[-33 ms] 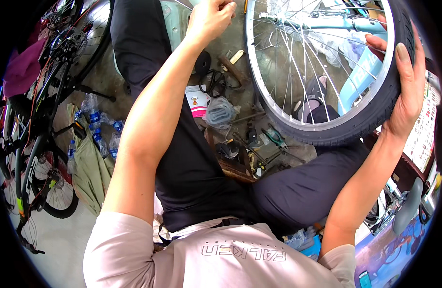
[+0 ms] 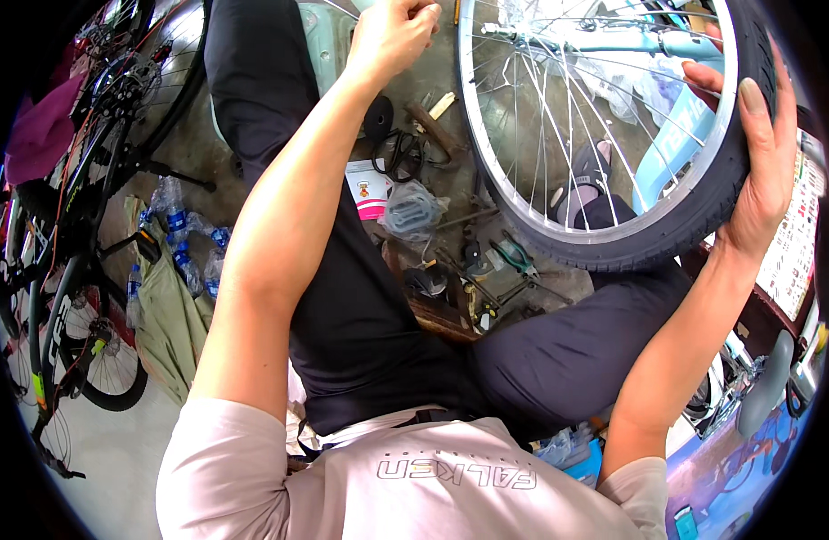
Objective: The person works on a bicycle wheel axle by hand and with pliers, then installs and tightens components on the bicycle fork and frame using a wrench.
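One spoked bicycle wheel (image 2: 603,238) under work: standing tilted at upper right, above the bent right leg (image 2: 576,351), with contact there not being clear. Counting as done: spokes (image 2: 571,77) running between hub (image 2: 497,31) and rim (image 2: 733,63); black tyre (image 2: 612,259) sitting on the rim along all the visible edge. Counting as left, by judgement only: perhaps checking or settling the wheel against the light-blue tube (image 2: 644,42) showing beyond the spokes; leaving any fastening at the hub unconfirmed. Clamping around tyre and rim with the right hand (image 2: 763,148): pressing the thumb to the near side, showing fingertips past the rim's inner edge. Bending the fingers of the left hand (image 2: 394,38) inward at the top edge, left of the wheel; not revealing any grip, so cannot tell whether closing on something. Lying on the floor between the legs, in no hand: green-handled pliers (image 2: 520,261), clear plastic wrapping (image 2: 412,211), pink-and-white card (image 2: 367,191). Differing barely from the earlier frame: sitting a touch further left in view at wheel and left leg (image 2: 261,81), while keeping both hands in nearly identical places.
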Motion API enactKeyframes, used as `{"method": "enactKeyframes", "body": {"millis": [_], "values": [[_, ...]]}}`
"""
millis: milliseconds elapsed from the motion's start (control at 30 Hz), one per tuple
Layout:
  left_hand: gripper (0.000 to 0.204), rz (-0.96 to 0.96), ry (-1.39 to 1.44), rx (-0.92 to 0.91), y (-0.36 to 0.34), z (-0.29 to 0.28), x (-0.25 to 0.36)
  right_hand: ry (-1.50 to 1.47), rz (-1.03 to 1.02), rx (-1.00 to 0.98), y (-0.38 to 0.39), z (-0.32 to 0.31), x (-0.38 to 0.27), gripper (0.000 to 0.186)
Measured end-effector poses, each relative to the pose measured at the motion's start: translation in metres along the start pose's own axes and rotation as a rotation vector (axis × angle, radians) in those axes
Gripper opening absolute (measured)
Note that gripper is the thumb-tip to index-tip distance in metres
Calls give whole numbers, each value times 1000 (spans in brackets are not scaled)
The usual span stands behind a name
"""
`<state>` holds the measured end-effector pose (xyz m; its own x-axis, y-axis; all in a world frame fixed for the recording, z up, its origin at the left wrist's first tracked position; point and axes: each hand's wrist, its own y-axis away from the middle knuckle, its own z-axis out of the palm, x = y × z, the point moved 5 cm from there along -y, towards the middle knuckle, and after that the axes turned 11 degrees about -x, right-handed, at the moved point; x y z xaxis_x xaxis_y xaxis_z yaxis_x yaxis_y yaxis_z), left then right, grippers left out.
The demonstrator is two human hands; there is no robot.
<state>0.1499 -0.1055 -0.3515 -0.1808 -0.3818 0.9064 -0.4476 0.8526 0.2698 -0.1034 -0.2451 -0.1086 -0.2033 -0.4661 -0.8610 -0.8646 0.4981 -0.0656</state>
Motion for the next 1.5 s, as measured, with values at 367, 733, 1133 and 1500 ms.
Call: {"method": "enactKeyframes", "body": {"millis": [367, 733, 1133, 1500], "values": [[35, -12, 1, -63, -4, 16, 3, 43, 35, -19, 9, -9, -1, 45], [37, -10, -131, -175, -1, 31, 1, 39, 42, -24, 11, -13, 4, 42], [39, 40, -198, -164, -3, 29, 0, 22, 32, -20, 9, -10, 4, 39], [19, 476, -772, -866, 173, 236, -28, -42, -60, 62, -4, -1, -12, 45]]}}
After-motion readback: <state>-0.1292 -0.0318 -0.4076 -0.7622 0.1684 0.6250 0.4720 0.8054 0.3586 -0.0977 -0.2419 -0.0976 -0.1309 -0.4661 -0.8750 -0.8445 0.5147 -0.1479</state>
